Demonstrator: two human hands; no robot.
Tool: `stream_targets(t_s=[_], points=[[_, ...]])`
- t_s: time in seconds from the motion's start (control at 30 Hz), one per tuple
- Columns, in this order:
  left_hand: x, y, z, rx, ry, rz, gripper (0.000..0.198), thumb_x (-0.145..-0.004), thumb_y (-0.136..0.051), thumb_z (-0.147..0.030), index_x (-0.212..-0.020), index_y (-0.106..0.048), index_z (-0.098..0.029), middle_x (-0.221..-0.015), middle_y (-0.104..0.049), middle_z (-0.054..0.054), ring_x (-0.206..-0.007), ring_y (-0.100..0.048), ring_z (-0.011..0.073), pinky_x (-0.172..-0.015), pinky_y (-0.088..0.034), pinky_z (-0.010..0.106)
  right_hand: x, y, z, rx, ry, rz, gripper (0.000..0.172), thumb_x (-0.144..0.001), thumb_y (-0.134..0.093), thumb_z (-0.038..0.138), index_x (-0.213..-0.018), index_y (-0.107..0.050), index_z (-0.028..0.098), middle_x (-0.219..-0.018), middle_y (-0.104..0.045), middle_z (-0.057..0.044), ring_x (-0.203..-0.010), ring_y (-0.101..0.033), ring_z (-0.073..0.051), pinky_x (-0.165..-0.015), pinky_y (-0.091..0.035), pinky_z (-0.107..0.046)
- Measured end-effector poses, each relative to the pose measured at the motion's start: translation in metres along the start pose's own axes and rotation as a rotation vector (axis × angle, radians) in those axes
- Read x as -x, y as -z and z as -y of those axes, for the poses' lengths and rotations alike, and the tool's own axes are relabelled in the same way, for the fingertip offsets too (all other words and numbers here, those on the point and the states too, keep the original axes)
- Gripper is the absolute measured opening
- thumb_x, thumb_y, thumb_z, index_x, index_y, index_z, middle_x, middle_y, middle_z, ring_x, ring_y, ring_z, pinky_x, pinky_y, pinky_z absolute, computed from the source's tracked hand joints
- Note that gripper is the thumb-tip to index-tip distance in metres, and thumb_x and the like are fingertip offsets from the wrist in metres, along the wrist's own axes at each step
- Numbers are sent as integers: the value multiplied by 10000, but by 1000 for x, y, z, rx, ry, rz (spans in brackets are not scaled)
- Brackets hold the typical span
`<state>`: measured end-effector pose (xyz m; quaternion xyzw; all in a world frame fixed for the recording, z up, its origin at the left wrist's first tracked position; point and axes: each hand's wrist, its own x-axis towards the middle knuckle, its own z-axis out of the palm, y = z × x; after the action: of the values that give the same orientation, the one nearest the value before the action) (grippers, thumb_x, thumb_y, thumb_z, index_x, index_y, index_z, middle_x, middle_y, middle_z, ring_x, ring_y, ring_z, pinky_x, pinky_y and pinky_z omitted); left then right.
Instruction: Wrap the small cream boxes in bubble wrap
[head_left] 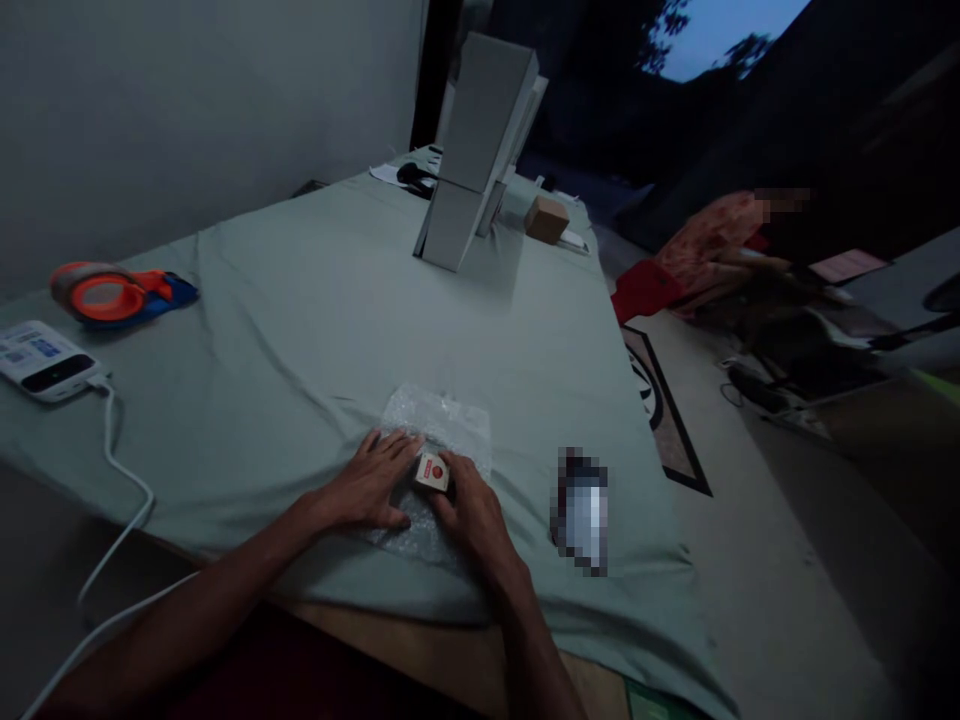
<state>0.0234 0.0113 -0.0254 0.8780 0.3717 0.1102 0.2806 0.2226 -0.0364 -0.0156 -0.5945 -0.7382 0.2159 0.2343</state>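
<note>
A small pale box [433, 471] with a red and dark print lies on a sheet of clear bubble wrap [454, 413] near the front edge of the table. From the right, my right hand [474, 507] grips the box between thumb and fingers. My left hand [373, 482] rests palm down on the left part of the wrap, fingers spread, its fingertips close to the box's left side.
Left on the cloth-covered table [315, 300] are an orange tape dispenser [112, 295] and a white device [49, 362] with a cable. Tall white boxes [480, 130] and a brown box [547, 219] stand farther back. A blurred object [581, 512] lies right. A person [712, 245] sits beyond.
</note>
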Motion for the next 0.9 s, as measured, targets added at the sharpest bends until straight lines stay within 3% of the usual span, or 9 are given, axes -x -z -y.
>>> stream_targets(t_s=[0.23,0.4,0.5,0.57,0.67,0.77,0.8,0.9], points=[[27,8,-7,-104,25,22,929,-720,-686,-406,-1486,-203,-196,-1539,-318,143,-1452,-184,335,-1169,-72,545,8,0,-3,-58,4,-39,604,-789,-600,161,-1358,-399,205,-1268,-534,-125,-1135,-556,-266,-940,-486,-434],[54,16,-17,-143,-16,1,911,-712,-691,-427,-1478,-245,-214,-1535,-326,132,-1446,-204,334,-1170,-94,558,42,18,0,-167,-24,5,676,-807,-665,290,-1388,-323,250,-1315,-492,-117,-1047,-596,-229,-794,-553,-350],[61,15,-20,-173,-27,22,816,-693,-702,-386,-1416,-365,-211,-1526,-340,142,-1441,-212,350,-1161,-106,581,59,20,2,-76,83,64,723,-741,-734,294,-1357,-361,235,-1345,-488,-125,-1185,-530,-279,-932,-504,-418],[61,12,-21,-191,-39,13,708,-697,-693,-329,-1350,-445,-213,-1515,-358,141,-1438,-220,350,-1159,-114,583,62,15,3,17,134,65,604,-743,-717,244,-1281,-446,211,-1315,-520,-134,-1183,-530,-292,-963,-480,-446],[58,5,-22,-202,-70,-37,546,-725,-649,-244,-1255,-519,-230,-1498,-389,123,-1436,-236,328,-1161,-129,571,57,8,5,103,123,25,215,-845,-558,141,-1050,-571,205,-1133,-623,-104,-1019,-611,-238,-868,-514,-389],[56,0,-21,-203,-88,-80,469,-728,-606,-158,-1187,-557,-238,-1472,-425,113,-1426,-267,310,-1156,-153,565,54,10,8,77,125,9,124,-885,-521,161,-982,-583,208,-1078,-645,-87,-967,-630,-209,-844,-516,-353],[55,0,-20,-203,-94,-92,445,-726,-593,-133,-1158,-571,-237,-1465,-436,112,-1421,-279,307,-1153,-160,565,55,13,9,62,135,22,147,-871,-561,191,-1016,-578,208,-1123,-634,-93,-1001,-624,-216,-862,-512,-358],[55,-2,-17,-183,-110,-160,264,-764,-544,-99,-985,-619,-223,-1404,-511,95,-1386,-350,289,-1140,-199,550,60,16,13,69,176,76,424,-774,-685,264,-1167,-535,205,-1299,-553,-132,-1143,-567,-270,-937,-489,-411]])
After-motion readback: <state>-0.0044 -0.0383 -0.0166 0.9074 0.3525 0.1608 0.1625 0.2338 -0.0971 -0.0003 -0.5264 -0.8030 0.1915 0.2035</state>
